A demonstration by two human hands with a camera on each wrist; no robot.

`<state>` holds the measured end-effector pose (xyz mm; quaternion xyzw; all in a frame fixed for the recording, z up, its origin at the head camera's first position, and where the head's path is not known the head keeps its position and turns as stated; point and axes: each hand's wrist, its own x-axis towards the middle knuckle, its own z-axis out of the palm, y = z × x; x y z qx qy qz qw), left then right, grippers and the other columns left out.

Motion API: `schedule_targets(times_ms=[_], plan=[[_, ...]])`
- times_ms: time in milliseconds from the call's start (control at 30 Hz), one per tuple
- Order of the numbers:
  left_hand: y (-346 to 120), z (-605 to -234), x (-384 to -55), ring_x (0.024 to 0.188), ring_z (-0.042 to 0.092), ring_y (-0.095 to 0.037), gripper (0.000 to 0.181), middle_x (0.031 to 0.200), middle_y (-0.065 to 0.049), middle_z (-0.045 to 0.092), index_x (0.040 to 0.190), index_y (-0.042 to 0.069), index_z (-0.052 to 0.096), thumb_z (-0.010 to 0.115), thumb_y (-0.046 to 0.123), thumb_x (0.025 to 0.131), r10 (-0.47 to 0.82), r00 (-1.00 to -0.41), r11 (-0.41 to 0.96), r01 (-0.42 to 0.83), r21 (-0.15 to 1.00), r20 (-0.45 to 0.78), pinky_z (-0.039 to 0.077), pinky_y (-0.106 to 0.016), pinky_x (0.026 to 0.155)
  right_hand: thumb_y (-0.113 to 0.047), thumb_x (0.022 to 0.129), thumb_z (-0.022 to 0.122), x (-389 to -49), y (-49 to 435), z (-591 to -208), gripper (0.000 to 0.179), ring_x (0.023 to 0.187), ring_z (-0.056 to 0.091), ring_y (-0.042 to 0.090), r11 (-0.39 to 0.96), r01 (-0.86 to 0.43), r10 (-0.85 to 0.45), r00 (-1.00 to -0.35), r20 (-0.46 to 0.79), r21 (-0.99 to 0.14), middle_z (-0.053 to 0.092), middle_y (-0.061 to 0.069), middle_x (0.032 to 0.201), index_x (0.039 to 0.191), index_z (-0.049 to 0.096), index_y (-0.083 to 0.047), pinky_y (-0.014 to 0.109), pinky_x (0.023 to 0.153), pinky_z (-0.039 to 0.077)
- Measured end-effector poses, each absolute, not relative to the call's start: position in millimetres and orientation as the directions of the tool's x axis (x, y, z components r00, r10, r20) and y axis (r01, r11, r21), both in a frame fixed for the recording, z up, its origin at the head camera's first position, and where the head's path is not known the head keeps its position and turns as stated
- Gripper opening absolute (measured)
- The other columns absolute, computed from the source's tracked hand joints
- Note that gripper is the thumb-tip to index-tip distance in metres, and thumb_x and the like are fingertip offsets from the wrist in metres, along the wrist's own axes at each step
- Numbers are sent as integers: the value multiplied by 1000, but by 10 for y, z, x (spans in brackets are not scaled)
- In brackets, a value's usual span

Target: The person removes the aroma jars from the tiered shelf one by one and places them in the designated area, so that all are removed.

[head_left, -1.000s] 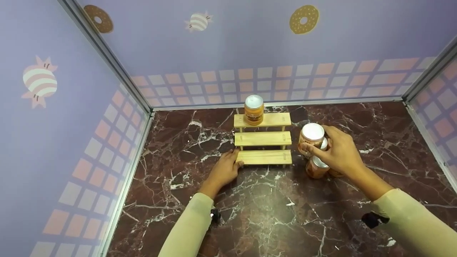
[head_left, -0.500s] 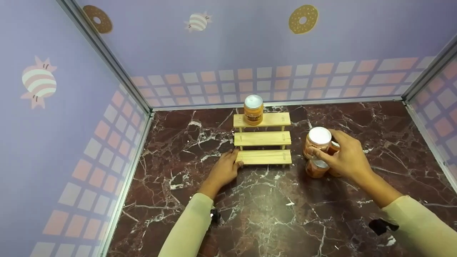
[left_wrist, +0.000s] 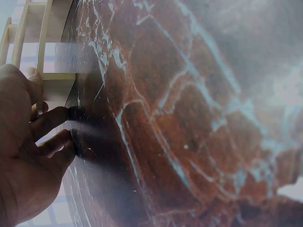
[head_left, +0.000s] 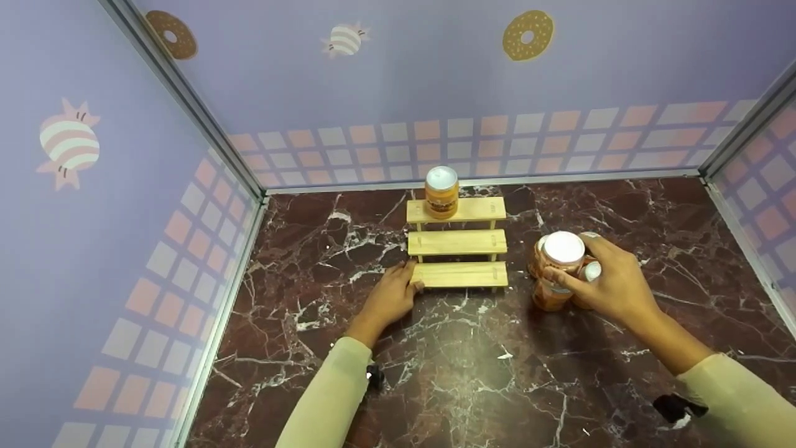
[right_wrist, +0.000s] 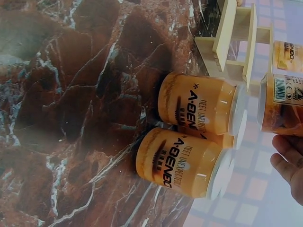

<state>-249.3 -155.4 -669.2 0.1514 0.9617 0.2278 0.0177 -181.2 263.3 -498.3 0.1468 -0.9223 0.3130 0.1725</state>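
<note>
My left hand (head_left: 390, 295) pinches the left end of the lowest step of a three-step wooden stand (head_left: 460, 274); in the left wrist view its thumb and fingers lie about that end. An orange-labelled can (head_left: 442, 193) with a silver lid stands at the left of the top step. To the right of the stand, my right hand (head_left: 612, 280) grips another can (right_wrist: 284, 101) by its sides, held upright and raised off the table. Below it several similar cans (right_wrist: 199, 104) stand close together on the table, partly hidden by the held can and the hand.
The marbled dark-red tabletop (head_left: 472, 367) runs to a patterned back wall (head_left: 398, 81), with a left side wall (head_left: 68, 249) and a right side wall (head_left: 771, 193). Small white scraps (head_left: 505, 356) lie before the stand.
My right hand has moved right and toward me with the can, from beside the stand to over the standing cans. The left hand and the stand have stayed put.
</note>
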Motion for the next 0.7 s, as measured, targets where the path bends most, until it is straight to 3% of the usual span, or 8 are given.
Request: schedule_targets(times_ms=[233, 700], plan=[[-1546, -6689, -2495, 158, 50, -38, 73, 164, -16, 60, 171, 9, 43, 52, 55, 114, 302, -953, 851, 287, 440, 39, 43, -54, 132, -25, 80, 101, -1734, 2693, -5003, 69, 104, 77, 49, 751, -395, -159, -886, 436, -528, 78, 28, 124, 134, 71, 7, 63, 84, 63], [-1546, -6694, -2489, 159, 50, -36, 71, 166, -15, 58, 171, 10, 42, 49, 53, 115, 313, -950, 863, 294, 410, 22, 45, -53, 130, -20, 72, 104, -1611, 2726, -5004, 76, 109, 76, 57, 752, -426, -171, -864, 474, -504, 76, 33, 129, 135, 72, 8, 70, 91, 62]])
